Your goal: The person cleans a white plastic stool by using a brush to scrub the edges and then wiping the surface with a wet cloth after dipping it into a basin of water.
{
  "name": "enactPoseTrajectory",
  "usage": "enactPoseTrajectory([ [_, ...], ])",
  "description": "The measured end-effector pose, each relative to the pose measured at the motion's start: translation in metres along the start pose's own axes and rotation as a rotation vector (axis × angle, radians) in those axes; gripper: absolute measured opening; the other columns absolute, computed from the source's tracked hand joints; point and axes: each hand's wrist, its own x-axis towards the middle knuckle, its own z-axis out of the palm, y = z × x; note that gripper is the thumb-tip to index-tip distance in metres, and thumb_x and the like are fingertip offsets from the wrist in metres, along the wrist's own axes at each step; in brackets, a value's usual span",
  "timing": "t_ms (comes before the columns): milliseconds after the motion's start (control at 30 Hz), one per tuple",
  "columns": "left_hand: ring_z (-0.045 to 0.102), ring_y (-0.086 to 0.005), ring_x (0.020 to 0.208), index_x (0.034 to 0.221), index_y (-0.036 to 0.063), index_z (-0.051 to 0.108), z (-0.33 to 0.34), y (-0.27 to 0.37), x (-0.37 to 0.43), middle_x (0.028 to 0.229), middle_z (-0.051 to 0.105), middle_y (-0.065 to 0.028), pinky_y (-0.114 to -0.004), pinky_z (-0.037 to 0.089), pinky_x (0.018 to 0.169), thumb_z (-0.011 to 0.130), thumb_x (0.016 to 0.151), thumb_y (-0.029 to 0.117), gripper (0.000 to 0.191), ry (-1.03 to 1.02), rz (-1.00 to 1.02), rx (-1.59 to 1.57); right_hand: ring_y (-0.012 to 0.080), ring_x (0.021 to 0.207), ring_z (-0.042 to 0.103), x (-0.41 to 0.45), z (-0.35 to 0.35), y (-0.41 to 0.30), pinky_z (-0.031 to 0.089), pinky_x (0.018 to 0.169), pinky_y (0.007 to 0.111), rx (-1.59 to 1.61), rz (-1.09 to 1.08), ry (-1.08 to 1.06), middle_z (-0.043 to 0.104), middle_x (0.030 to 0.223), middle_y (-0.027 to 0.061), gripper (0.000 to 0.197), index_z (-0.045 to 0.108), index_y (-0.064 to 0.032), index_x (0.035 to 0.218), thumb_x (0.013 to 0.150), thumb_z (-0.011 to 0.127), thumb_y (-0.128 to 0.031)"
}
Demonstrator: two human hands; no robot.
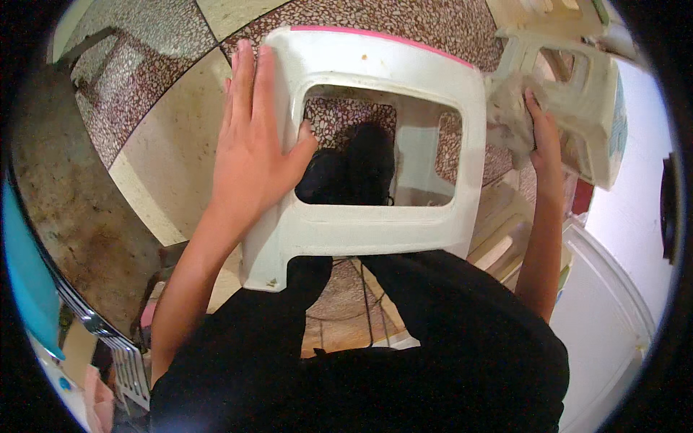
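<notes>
A white plastic stool (373,230) lies tipped on its side across my lap, its open leg frame facing up. A pink edge runs along its far side. My left hand (254,130) grips the stool's left part, fingers flat on the outside and thumb hooked into the large opening. A small brown spot marks the panel near the pink edge. Off the stool's right side, my right hand (544,132) holds a crumpled greyish rag (511,116), blurred. Through the opening I see speckled floor and dark shapes by my feet.
A second pale plastic stool (587,108) stands right of the rag. Beige slotted plastic (501,246) lies below it, beside a white panel (606,292). Speckled and cream tiles (168,157) cover the floor. A metal rack (127,362) and blue plastic (27,270) are at left.
</notes>
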Motion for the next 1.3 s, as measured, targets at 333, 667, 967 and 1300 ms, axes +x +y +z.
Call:
enactPoseTrajectory([
  [333,0.028,-0.0426,0.146,0.149,-0.011,0.028,0.026,0.067,0.038,0.154,0.031,-0.0314,-0.05,0.02,0.122,0.054,0.091,0.066,0.1,-0.076,0.38,0.066,0.0203,0.121,0.056,-0.022,0.075,0.019,0.041,0.104,0.034,0.469,-0.048,0.004,0.06,0.134,0.0095,0.059,0.054,0.0022,0.137,0.097,0.066,-0.038],
  [667,0.062,-0.0303,0.119,0.123,0.0071,0.065,0.007,0.056,0.043,0.128,0.066,-0.0126,-0.046,0.043,0.11,0.076,0.085,0.015,0.04,0.089,0.451,-0.04,0.0179,0.12,0.056,-0.037,0.054,0.002,0.044,0.104,0.033,0.471,-0.167,0.081,0.06,0.132,0.0058,0.051,0.055,0.0003,0.137,0.098,0.065,-0.031],
  [967,0.056,-0.0376,0.124,0.141,0.0084,0.051,-0.016,0.041,0.022,0.138,0.055,-0.0208,-0.044,0.044,0.106,0.085,0.076,0.029,0.076,0.017,0.236,0.153,0.0195,0.113,0.061,-0.058,0.063,-0.02,0.044,0.102,0.031,0.185,-0.496,0.015,0.067,0.12,0.0092,0.034,0.063,-0.0033,0.128,0.095,0.06,-0.009],
  [1300,0.043,-0.0448,0.136,0.16,0.0038,0.004,-0.009,0.009,0.007,0.15,0.037,-0.0299,-0.042,0.038,0.112,0.065,0.078,0.013,0.103,-0.1,-0.177,-0.245,0.0288,0.133,0.054,-0.12,0.072,0.006,0.037,0.114,0.034,-0.199,-0.713,-0.132,0.06,0.139,0.0158,0.05,0.06,-0.0051,0.136,0.088,0.047,0.006],
])
